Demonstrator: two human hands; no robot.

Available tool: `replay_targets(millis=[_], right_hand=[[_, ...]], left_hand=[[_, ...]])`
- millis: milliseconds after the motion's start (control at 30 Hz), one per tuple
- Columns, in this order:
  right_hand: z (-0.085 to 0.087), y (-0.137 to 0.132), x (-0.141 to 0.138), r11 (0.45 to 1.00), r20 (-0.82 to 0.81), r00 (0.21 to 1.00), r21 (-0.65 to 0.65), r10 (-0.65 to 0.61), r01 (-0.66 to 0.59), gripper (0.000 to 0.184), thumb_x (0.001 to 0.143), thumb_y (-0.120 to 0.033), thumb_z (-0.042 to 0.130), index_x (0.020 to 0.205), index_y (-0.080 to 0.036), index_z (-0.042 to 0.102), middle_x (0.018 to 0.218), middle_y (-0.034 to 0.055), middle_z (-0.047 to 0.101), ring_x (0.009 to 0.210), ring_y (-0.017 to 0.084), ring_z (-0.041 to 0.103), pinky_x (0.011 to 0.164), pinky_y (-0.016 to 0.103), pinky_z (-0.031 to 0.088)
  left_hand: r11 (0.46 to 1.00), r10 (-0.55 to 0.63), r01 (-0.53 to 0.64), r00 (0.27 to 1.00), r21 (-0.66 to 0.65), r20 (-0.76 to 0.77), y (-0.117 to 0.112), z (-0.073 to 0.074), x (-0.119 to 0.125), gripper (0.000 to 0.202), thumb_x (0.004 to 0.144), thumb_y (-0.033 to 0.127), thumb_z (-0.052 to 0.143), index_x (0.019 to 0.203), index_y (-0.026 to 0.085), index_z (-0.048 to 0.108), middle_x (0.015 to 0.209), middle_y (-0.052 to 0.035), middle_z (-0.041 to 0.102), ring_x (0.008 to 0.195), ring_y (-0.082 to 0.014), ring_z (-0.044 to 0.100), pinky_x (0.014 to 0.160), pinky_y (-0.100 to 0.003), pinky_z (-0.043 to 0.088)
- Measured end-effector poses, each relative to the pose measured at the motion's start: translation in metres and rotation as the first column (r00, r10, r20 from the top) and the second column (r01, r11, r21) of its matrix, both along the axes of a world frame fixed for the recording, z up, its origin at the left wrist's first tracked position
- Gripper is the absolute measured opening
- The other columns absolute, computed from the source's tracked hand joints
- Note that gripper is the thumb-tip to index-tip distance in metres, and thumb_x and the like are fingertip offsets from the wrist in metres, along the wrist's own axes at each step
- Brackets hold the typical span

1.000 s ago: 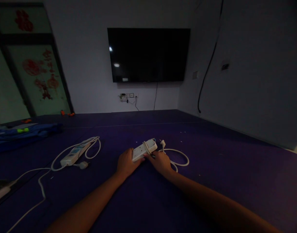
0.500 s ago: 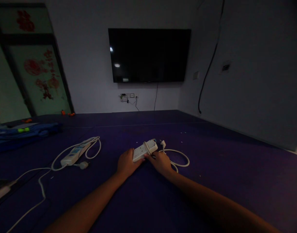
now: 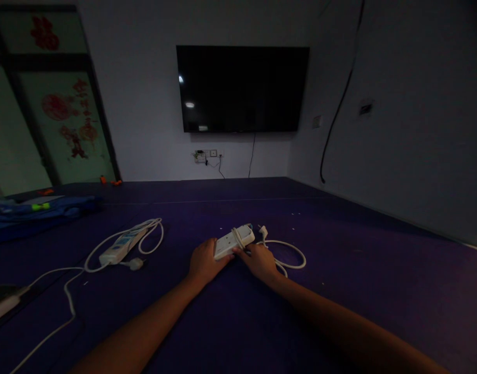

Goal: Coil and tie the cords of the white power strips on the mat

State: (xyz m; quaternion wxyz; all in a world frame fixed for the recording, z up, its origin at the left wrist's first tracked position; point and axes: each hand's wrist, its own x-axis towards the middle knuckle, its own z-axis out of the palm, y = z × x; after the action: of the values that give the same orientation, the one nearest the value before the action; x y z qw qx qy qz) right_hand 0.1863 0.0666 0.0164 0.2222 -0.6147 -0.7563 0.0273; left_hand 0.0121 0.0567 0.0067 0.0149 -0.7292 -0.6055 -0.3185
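A white power strip (image 3: 233,240) lies on the dark purple floor mat (image 3: 339,270), with its white cord wound across its middle. My left hand (image 3: 204,263) rests at its near left end, fingers curled against it. My right hand (image 3: 259,261) is beside its near right edge, fingertips pinched at the cord where it crosses the strip. The rest of the cord (image 3: 288,254) loops to the right, and its plug (image 3: 262,230) lies just beyond the strip.
A second white power strip (image 3: 119,247) with a loose cord and plug lies to the left. Blue fabric (image 3: 36,213) sits at the far left. A black wall television (image 3: 242,88) and wall sockets (image 3: 207,154) are ahead. The right wall runs close by.
Both hands stay on the power strip almost unmoved. The view has drifted slightly, shifting everything a little to the right.
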Motion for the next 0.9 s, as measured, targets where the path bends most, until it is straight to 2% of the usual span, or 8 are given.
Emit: replay_targets(millis=[333,533,633,767,900], right_hand=[[0.0017,-0.0001,0.0,1.0,0.02,1.0,-0.026,0.005,-0.004,0.048,0.083,-0.057,0.038,0.088,-0.018,0.065,0.085,0.0084,0.067,0.077,0.019,0.063,0.059,0.022,0.038],[0.0054,-0.0049,-0.0024,0.999,0.032,0.999,0.024,-0.035,0.034,0.05,0.083,-0.059,0.036,0.085,-0.019,0.065,0.082,0.0091,0.067,0.075,0.021,0.063,0.059,0.024,0.038],[0.0075,-0.0066,-0.0019,0.998,0.018,0.999,0.044,-0.039,0.038,0.053,0.082,-0.062,0.033,0.087,-0.02,0.065,0.084,0.0087,0.067,0.078,0.02,0.063,0.06,0.024,0.038],[0.0079,-0.0058,-0.001,0.997,0.042,0.996,0.008,-0.073,0.072,0.061,0.079,-0.068,0.03,0.074,-0.018,0.064,0.076,0.0092,0.067,0.075,0.021,0.063,0.058,0.024,0.038],[0.0063,-0.0053,-0.0024,0.997,0.078,0.994,0.016,-0.075,0.074,0.053,0.076,-0.067,0.038,0.076,-0.02,0.062,0.077,0.0075,0.066,0.074,0.021,0.063,0.059,0.025,0.039]], left_hand=[[1.0,-0.002,0.002,1.0,0.006,0.002,0.0002,0.0003,0.0003,0.058,0.067,0.058,0.055,0.107,0.017,0.05,0.1,-0.01,0.063,0.092,-0.0241,0.059,0.075,-0.031,0.043],[1.0,0.024,-0.024,0.998,-0.003,0.05,-0.0047,0.0035,0.0033,0.054,0.07,0.06,0.051,0.103,0.017,0.053,0.094,-0.0086,0.065,0.086,-0.0216,0.061,0.07,-0.028,0.042],[0.998,0.048,-0.05,0.997,0.036,0.059,-0.0066,0.0043,0.0049,0.054,0.071,0.059,0.051,0.103,0.017,0.052,0.096,-0.0087,0.064,0.087,-0.0217,0.061,0.072,-0.028,0.042],[0.982,0.122,-0.129,0.99,0.134,0.064,-0.0059,0.0043,0.0046,0.059,0.068,0.06,0.053,0.106,0.015,0.049,0.1,-0.0116,0.062,0.093,-0.0242,0.058,0.078,-0.032,0.041],[0.971,0.145,-0.159,0.985,0.178,0.092,-0.0042,0.004,0.0027,0.057,0.067,0.06,0.055,0.104,0.017,0.05,0.096,-0.01,0.063,0.091,-0.0241,0.058,0.076,-0.032,0.042]])
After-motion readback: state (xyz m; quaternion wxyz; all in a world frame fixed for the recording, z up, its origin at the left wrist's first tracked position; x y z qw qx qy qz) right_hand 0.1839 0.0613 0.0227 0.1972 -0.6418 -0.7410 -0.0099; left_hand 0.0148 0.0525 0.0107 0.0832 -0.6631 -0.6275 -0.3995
